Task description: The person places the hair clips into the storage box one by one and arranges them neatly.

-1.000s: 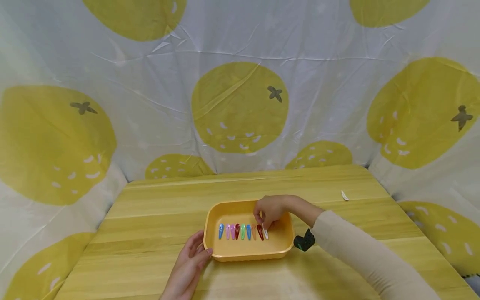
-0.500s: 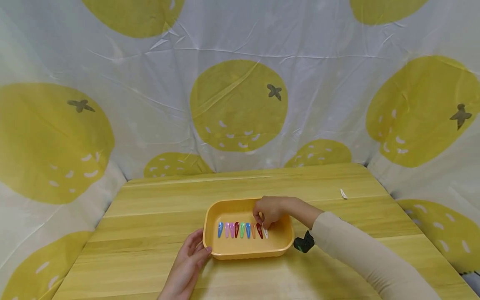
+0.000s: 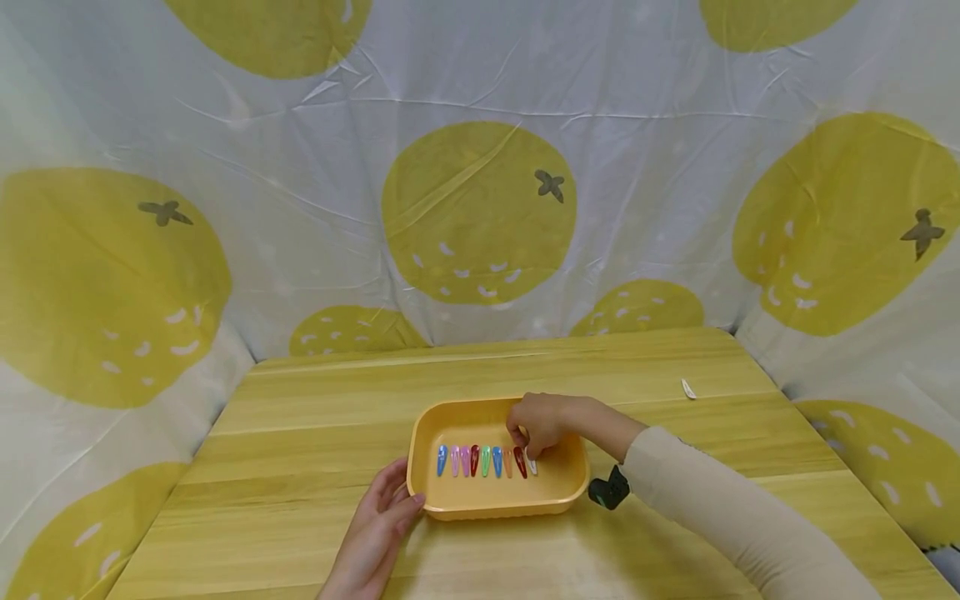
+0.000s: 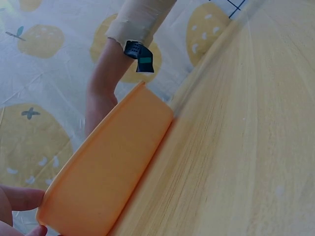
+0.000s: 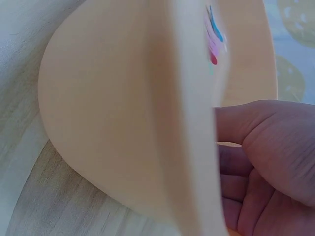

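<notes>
A yellow plastic basin [image 3: 495, 504] stands on the wooden table, with several snap hair clips in a row on its floor. They run from a blue clip [image 3: 442, 460] at the left to a dark red clip [image 3: 521, 462] and a white hair clip [image 3: 533, 467] at the right end. My right hand [image 3: 542, 421] reaches in over the basin's right side and pinches the white clip's upper end; in the right wrist view the wall hides the fingertips. With thumb and fingers, my left hand [image 3: 381, 521] grips the basin's front left corner, also seen in the left wrist view.
Another white hair clip [image 3: 688, 389] lies on the table [image 3: 300, 433] at the back right. A black device [image 3: 609, 487] hangs at the right wrist, beside the basin's right wall. Behind the table hangs a white curtain [image 3: 315, 217] with yellow fruit prints.
Both hands, the basin and the clips keep nearly the same places. The head view has shifted very slightly.
</notes>
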A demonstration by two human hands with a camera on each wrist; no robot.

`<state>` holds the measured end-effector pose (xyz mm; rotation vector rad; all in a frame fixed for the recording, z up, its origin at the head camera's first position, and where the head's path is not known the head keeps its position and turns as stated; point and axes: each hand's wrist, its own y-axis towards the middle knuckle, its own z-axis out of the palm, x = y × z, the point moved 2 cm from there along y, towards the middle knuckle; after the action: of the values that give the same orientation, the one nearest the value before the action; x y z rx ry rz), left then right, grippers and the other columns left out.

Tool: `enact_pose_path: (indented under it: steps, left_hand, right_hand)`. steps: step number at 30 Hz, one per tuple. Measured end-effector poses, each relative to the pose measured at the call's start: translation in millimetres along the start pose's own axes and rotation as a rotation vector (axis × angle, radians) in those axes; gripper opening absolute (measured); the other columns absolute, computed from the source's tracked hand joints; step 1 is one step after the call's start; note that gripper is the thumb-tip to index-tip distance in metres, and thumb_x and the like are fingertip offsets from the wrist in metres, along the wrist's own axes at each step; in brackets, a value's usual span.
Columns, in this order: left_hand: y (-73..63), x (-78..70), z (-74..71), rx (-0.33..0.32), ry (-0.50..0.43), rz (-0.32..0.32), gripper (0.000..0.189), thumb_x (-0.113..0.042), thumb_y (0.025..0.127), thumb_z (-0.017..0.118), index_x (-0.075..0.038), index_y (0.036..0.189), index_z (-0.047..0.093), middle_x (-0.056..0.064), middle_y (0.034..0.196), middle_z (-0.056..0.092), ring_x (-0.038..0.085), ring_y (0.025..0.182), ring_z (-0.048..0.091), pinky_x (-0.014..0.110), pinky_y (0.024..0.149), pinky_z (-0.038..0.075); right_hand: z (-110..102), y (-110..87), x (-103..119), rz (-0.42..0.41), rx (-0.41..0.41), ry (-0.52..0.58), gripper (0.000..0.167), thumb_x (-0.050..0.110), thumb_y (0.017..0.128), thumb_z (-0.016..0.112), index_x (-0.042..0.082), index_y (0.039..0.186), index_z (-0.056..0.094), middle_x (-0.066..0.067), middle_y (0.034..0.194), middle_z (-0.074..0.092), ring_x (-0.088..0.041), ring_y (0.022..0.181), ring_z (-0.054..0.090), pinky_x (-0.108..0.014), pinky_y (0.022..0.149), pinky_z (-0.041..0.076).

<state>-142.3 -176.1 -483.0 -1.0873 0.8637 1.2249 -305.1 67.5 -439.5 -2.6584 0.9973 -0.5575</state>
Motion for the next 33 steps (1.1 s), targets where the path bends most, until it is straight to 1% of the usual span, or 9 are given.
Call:
enact_pose_path:
  steps: [9, 14, 19, 22, 28, 33]
  left_hand:
    - [0.0, -0.1, 0.1, -0.001, -0.006, 0.0, 0.07, 0.003, 0.098, 0.059, 0.005, 0.157, 0.022, 0.027, 0.163, 0.021, 0.039, 0.145, 0.03, 0.032, 0.107, 0.046]
    - [0.1, -0.1, 0.0, -0.003, -0.002, -0.001, 0.071, 0.003, 0.098, 0.059, 0.005, 0.158, 0.021, 0.027, 0.164, 0.02, 0.039, 0.146, 0.029, 0.032, 0.108, 0.046]
    - [0.2, -0.2, 0.0, -0.007, 0.001, -0.008, 0.071, 0.004, 0.098, 0.059, 0.004, 0.158, 0.021, 0.027, 0.164, 0.02, 0.04, 0.147, 0.028, 0.033, 0.108, 0.045]
    - [0.3, -0.5, -0.2, -0.008, 0.003, -0.01, 0.071, 0.004, 0.098, 0.059, 0.004, 0.158, 0.021, 0.027, 0.164, 0.02, 0.04, 0.147, 0.028, 0.033, 0.108, 0.045]
    - [0.6, 0.1, -0.6, 0.001, 0.0, -0.013, 0.071, 0.003, 0.098, 0.059, 0.004, 0.158, 0.021, 0.027, 0.164, 0.02, 0.04, 0.147, 0.028, 0.035, 0.109, 0.045]
    - [1.1, 0.4, -1.2, -0.001, -0.005, -0.015, 0.071, 0.004, 0.098, 0.059, 0.004, 0.158, 0.021, 0.027, 0.165, 0.019, 0.04, 0.148, 0.027, 0.036, 0.11, 0.044]
  right_hand:
    - [-5.0, -6.0, 3.0, 0.018, 0.012, -0.013, 0.017, 0.011, 0.083, 0.086, 0.017, 0.083, 0.07, 0.008, 0.076, 0.059, -0.011, 0.07, 0.051, -0.025, 0.062, 0.043]
    - [-8.6, -8.9, 2.5, 0.015, 0.011, -0.015, 0.016, 0.012, 0.083, 0.085, 0.018, 0.085, 0.071, 0.008, 0.077, 0.06, -0.011, 0.069, 0.052, -0.025, 0.06, 0.043]
    - [-14.0, -12.8, 2.3, 0.004, 0.008, -0.009, 0.013, 0.013, 0.086, 0.083, 0.018, 0.088, 0.071, 0.009, 0.08, 0.06, -0.011, 0.07, 0.054, -0.025, 0.059, 0.046]
    - [-18.4, -16.1, 2.1, -0.007, -0.001, 0.012, 0.013, 0.014, 0.087, 0.083, 0.017, 0.091, 0.07, 0.009, 0.08, 0.061, -0.01, 0.069, 0.056, -0.025, 0.059, 0.048]
    - [-24.7, -23.2, 0.1, -0.037, -0.014, 0.08, 0.017, 0.011, 0.087, 0.083, 0.013, 0.097, 0.07, 0.006, 0.074, 0.064, -0.008, 0.061, 0.057, -0.024, 0.056, 0.048]
    - [-30.4, -28.9, -2.6, -0.066, -0.019, 0.14, 0.017, 0.01, 0.088, 0.082, 0.011, 0.1, 0.07, 0.006, 0.071, 0.065, -0.009, 0.06, 0.06, -0.024, 0.057, 0.05]
